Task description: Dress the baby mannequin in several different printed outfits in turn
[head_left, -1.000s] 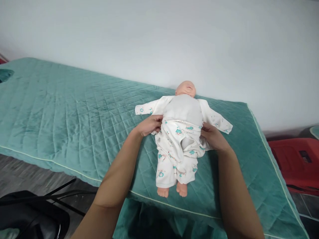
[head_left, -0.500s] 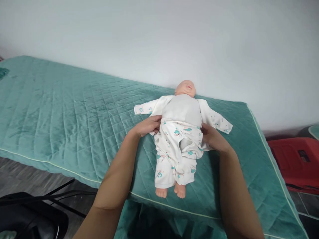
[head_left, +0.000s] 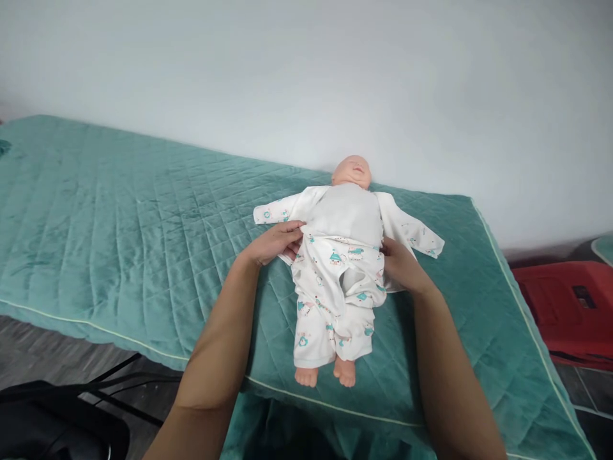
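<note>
A baby doll (head_left: pixel 352 171) lies on its back, head toward the wall and bare feet toward me. Its white printed jacket (head_left: pixel 407 227) is spread open, sleeves out to both sides, with the pale torso showing. White printed baby pants (head_left: pixel 338 275) cover its legs and reach the waist. At the waistband's left side, my left hand (head_left: pixel 278 243) pinches the fabric. My right hand (head_left: pixel 402 265) is at the waistband's right side, fingers closed on the edge and partly hidden behind it.
A green quilted cover (head_left: pixel 158 236) lies under the doll. A plain wall (head_left: pixel 239 76) stands behind. Red plastic stools (head_left: pixel 575 313) are at the right, and a black chair (head_left: pixel 62 421) is on the floor at the lower left.
Both hands remain at the waistband, and the pants sit nearly the same. The whole view has shifted slightly, with the doll appearing a little further left.
</note>
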